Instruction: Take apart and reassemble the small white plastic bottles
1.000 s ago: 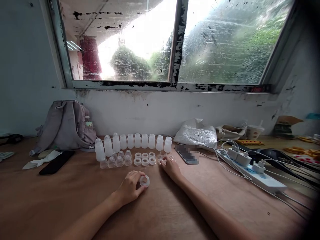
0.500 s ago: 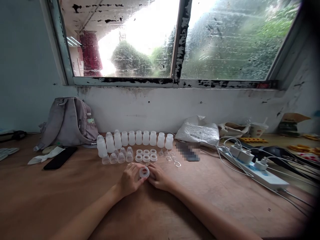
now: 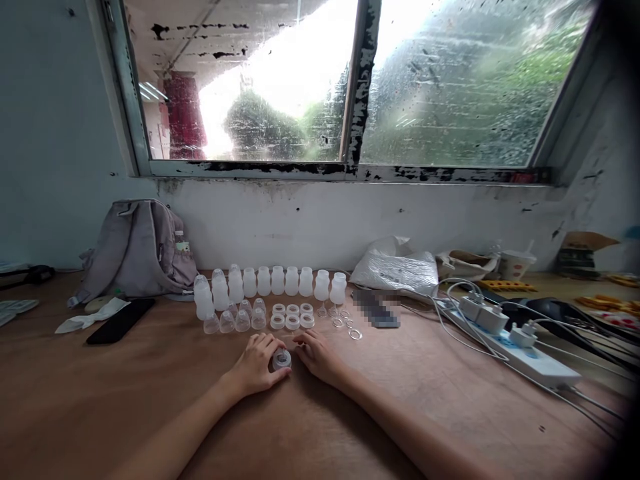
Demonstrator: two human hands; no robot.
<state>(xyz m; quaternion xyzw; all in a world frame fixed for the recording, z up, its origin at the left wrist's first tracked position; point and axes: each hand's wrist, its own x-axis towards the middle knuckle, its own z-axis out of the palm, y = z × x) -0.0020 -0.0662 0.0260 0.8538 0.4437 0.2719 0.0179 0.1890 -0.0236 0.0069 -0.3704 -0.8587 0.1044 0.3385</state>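
In the head view my left hand curls round a whitish, translucent baby bottle collar, its thumb in front and its fingers behind. A paler piece shows inside the collar, too small to make out. My right hand lies just right of it, apart from the collar, with loosely stretched fingers and nothing visible in them. Beyond the hands, several white collars sit in two rows. Clear domed caps stand left of these, and thin rings and clear teats lie to the right.
A row of frosted baby bottles stands behind the small parts, the leftmost ones capped. A backpack and a black phone are at the left. To the right are a silvery bag and a power strip with trailing cables.
The collar has come down and slightly left, from between both hands to my left hand at the tabletop. My right hand has moved off it, leaving a gap.
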